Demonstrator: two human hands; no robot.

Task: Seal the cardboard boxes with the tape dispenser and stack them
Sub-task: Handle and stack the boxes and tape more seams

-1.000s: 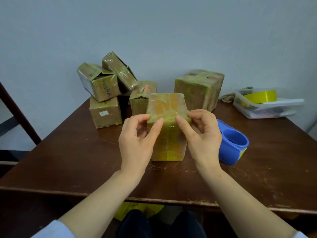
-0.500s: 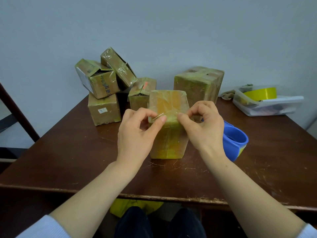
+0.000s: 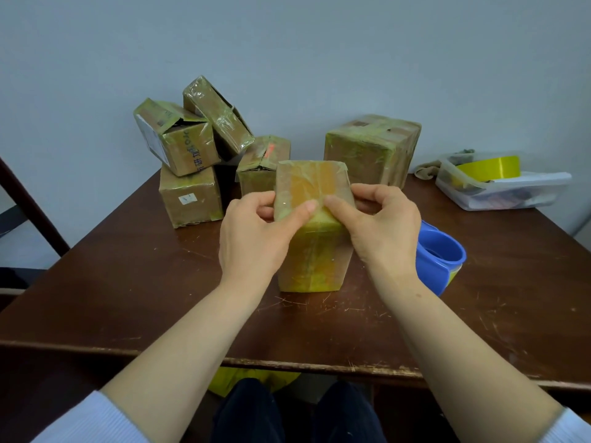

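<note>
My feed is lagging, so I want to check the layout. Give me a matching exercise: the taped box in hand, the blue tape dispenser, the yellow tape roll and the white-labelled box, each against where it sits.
Things
1. taped box
2. blue tape dispenser
3. yellow tape roll
4. white-labelled box

Places
A. in the clear tub, far right
B. under a tilted box, back left
C. gripped by the left hand and right hand
D. on the table, beside the right wrist

Pairs: 1-C, 2-D, 3-A, 4-B
</note>
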